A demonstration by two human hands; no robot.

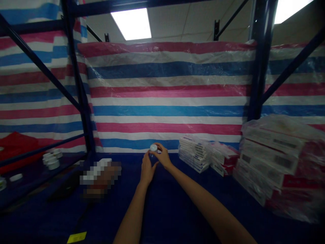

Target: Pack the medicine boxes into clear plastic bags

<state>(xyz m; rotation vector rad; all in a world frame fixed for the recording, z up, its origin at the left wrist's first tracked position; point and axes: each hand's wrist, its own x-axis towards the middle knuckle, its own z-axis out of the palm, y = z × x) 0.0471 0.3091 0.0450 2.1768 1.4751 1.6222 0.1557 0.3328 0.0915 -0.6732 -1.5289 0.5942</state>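
Observation:
A small round jar with a whitish lid (pixel 153 147) is held up in front of me, near the back of the blue surface. My left hand (pixel 147 169) is closed around its lower part, with the thumb pointing right. My right hand (pixel 163 157) reaches in from the right, its fingers pinching the jar at the lid. The part below the lid looks clear, but the fingers mostly hide it. Whether the lid is loose or tight I cannot tell.
Plastic-wrapped white boxes (pixel 194 153) and red-and-white packs (pixel 224 157) lie right of my hands. A tall wrapped stack (pixel 274 166) stands far right. On the left are a blurred-out item (pixel 101 176), a yellow label (pixel 77 237), a blue rack post (pixel 85 112) and white jars (pixel 52 162).

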